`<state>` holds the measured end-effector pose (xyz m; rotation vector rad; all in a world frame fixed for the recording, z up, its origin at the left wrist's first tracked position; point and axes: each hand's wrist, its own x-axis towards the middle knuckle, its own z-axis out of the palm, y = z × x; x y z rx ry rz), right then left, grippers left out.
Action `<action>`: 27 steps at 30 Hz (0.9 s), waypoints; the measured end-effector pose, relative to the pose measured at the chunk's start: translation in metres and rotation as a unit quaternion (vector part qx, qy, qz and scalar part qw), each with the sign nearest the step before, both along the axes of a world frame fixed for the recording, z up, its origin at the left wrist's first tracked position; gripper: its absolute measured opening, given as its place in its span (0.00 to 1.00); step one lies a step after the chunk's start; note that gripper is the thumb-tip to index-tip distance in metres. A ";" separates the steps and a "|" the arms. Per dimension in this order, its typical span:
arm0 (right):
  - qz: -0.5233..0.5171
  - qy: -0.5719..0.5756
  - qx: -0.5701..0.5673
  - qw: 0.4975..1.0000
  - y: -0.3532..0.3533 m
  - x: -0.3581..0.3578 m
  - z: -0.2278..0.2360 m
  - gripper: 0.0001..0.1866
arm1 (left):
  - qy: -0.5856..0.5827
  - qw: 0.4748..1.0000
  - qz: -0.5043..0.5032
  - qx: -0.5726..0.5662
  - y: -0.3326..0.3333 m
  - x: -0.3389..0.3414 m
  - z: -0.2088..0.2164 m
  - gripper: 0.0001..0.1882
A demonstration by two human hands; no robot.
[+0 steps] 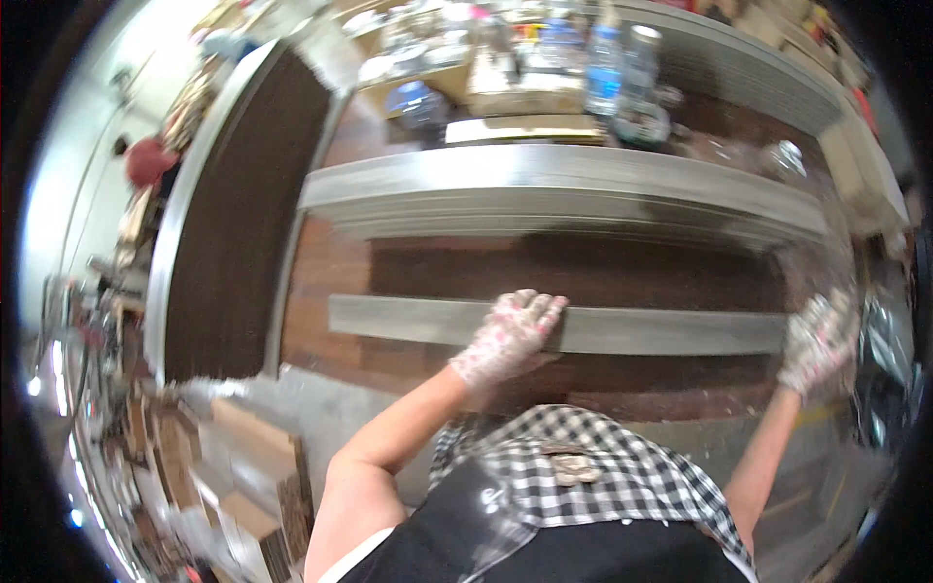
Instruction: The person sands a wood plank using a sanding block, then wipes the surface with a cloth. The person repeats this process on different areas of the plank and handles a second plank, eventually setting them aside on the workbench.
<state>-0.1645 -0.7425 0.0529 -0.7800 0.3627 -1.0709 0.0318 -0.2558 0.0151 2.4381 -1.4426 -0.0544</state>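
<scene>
A long, flat grey strip (671, 331) lies crosswise in front of me over a dark brown surface. My left hand (510, 335), in a pale glove with pinkish spots, is closed across the strip near its middle. Its fingers reach the far edge, and the thumb is by the near edge. At the right end of the strip is my right hand (818, 345), gloved the same way and closed around that end. Motion blurs its fingers, and it hides the strip's tip.
Behind the strip stands a stack of pale-edged boards (564, 170). Beyond it are water bottles (604, 73), a blue-capped jar (418, 105) and cardboard boxes. Another dark board stack (248, 214) stands left. Cardboard pieces (258, 457) are at lower left, dark plastic (882, 350) at right.
</scene>
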 end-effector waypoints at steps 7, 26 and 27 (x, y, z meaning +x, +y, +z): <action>-0.283 0.339 -0.685 0.579 0.158 0.032 0.086 0.24 | -0.050 0.976 0.176 -0.121 0.165 0.001 0.067 0.44; 0.041 0.173 -0.315 0.932 0.337 0.156 0.037 0.31 | -0.062 0.765 0.628 0.127 0.392 0.236 -0.057 0.41; 0.015 0.198 -0.330 0.923 0.330 0.156 0.028 0.31 | -0.071 0.766 0.628 0.120 0.392 0.243 -0.063 0.40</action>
